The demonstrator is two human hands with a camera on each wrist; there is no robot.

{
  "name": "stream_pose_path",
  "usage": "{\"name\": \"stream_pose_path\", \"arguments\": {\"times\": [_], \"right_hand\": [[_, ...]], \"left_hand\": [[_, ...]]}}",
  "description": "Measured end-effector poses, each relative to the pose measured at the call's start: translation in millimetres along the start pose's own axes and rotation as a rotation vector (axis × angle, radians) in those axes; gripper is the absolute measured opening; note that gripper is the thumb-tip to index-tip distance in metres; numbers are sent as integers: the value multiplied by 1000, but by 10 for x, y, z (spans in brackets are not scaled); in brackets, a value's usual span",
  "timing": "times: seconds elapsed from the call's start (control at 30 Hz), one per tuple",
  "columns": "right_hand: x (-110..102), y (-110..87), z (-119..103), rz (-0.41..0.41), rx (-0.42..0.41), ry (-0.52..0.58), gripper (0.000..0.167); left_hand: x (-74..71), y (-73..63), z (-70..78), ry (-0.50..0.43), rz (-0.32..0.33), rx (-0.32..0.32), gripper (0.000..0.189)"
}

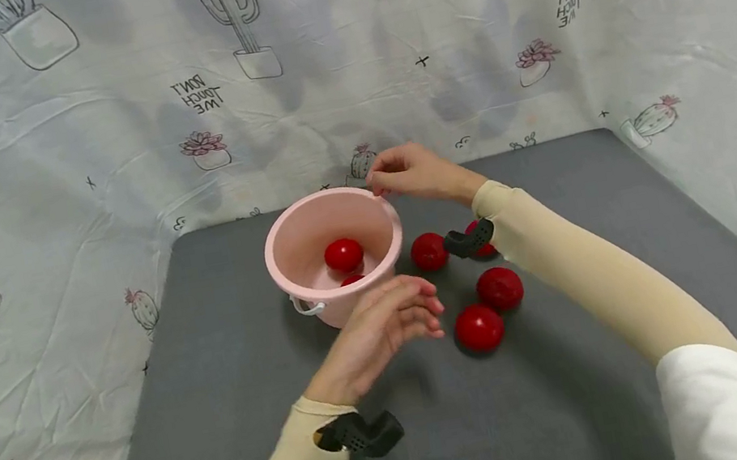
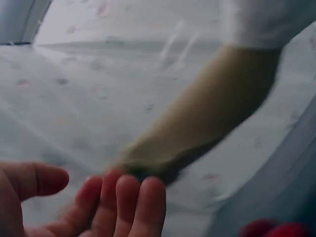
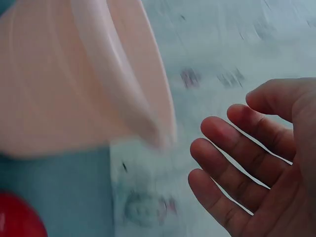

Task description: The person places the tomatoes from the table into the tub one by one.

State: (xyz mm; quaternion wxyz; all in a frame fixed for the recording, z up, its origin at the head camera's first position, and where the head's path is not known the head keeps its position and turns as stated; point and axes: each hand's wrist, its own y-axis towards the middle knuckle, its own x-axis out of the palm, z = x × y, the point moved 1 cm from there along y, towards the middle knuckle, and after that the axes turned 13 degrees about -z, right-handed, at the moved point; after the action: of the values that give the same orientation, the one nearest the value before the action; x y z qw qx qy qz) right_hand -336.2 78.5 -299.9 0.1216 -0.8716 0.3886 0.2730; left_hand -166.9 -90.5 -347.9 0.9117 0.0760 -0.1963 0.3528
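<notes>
Cactus-print sheets back a grey mat. Both the left hand [image 1: 385,324] and right hand [image 1: 412,173] hang loose-fingered, empty, beside the pink bucket [image 1: 281,239]. I'd steady its rim before grabbing the nearest tomato [image 1: 479,327].

The bucket [image 1: 330,220] at frame centre was smooth pink plastic with a soft satin sheen and a white plastic handle [image 1: 308,307]. The red balls [image 1: 479,327] showed glossy skins with small highlights. The surface [image 1: 592,404] was covered in matt grey fabric of fine weave. The backdrop [image 1: 102,145] behind was thin, creased printed cloth. Both sleeves [image 1: 582,266] were matt beige knit.
</notes>
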Motion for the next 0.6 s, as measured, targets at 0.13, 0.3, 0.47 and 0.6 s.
{"name": "stream_pose_path", "arguments": {"times": [0.13, 0.3, 0.47, 0.6], "right_hand": [[-254, -265, 224, 67, 77, 21, 27], [-354, -611, 637, 132, 138, 41, 30], [-291, -942, 1025, 176, 237, 100, 41], [-171, -1095, 1308, 183, 307, 143, 56]], "left_hand": [[-320, -169, 589, 185, 156, 301, 22], [-855, -261, 939, 549, 596, 408, 32], [-1224, -204, 850, 638, 723, 237, 49], [-1378, -113, 724, 511, 674, 185, 64]]}}
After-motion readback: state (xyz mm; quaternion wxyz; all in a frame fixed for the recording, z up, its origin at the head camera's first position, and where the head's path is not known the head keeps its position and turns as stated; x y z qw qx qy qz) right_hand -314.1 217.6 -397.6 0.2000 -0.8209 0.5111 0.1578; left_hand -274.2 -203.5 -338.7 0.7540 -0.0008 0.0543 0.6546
